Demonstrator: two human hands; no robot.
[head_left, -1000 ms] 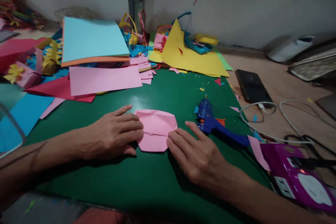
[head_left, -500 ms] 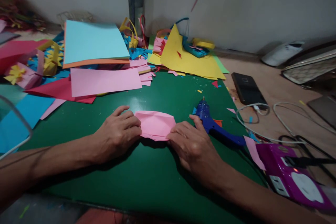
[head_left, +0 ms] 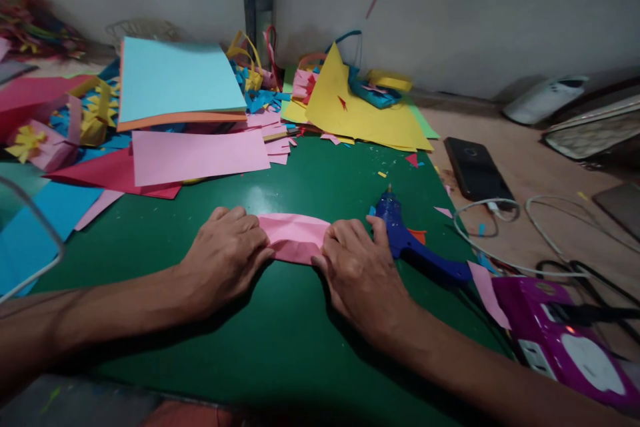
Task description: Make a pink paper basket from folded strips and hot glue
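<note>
A small folded piece of pink paper (head_left: 295, 230) is held between my two hands, low over the green tabletop (head_left: 280, 340). Its near side stands up as a creased wall, and a hollow shows behind it. My left hand (head_left: 227, 257) is closed on the left end, thumb in front. At the right end my right hand (head_left: 357, 267) pinches the paper the same way. The corners under my fingers are hidden. Just beyond my right hand lies a blue glue gun (head_left: 400, 230), its nozzle pointing to the wall.
Pink sheets (head_left: 200, 157), a light blue sheet (head_left: 180, 80) and yellow paper (head_left: 365, 113) lie along the back. On the right are a phone (head_left: 477, 170), a white cable (head_left: 463, 233) and a purple power strip (head_left: 560, 340). Small paper baskets (head_left: 47, 143) sit at the left.
The near side of the pink paper, lower and flatter before, now stands up as a wall. My thumbs have come round to its front. The view has shifted slightly.
</note>
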